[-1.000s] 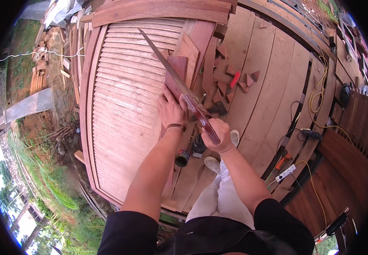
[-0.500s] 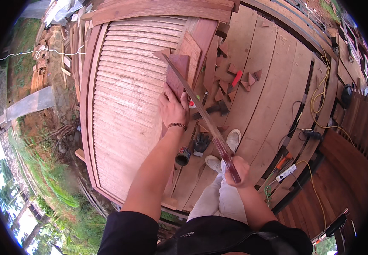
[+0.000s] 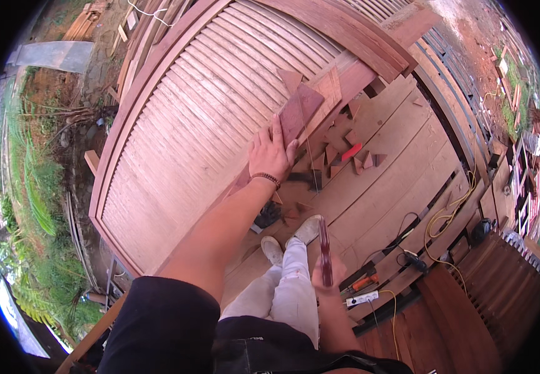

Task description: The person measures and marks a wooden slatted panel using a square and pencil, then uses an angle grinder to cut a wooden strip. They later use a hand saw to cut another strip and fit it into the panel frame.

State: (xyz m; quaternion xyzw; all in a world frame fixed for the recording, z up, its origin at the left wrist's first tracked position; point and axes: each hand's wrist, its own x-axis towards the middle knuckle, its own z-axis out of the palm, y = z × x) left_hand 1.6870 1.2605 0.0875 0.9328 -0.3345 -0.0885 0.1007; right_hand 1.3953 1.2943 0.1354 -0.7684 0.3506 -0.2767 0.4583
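Note:
My left hand (image 3: 271, 153) holds a dark reddish-brown wooden board (image 3: 301, 112) down on the edge of a louvered wooden panel (image 3: 189, 118). Its fingers lie on the board's near end and the thumb sits at the side. Closer to my body, my right hand (image 3: 337, 269) is closed round the brown handle of a handsaw (image 3: 325, 249). The blade is seen nearly edge-on, as a thin line reaching up to the board. Beside the board's far end lies a small triangular wood offcut (image 3: 290, 80), and a paler board (image 3: 326, 93) is next to it.
Several wood offcuts (image 3: 363, 163) and a red object (image 3: 351, 151) lie on the plank floor (image 3: 401, 181) beyond my feet. A hammer (image 3: 307, 177) is among them. At right are a yellow cable (image 3: 435, 224), an orange-handled tool (image 3: 364, 282) and a white power strip (image 3: 362, 298).
The view has swung, so the panel now appears tilted to the right. My right hand and the saw handle have shifted relative to my body, and the blade has turned edge-on. My left hand stays on the board.

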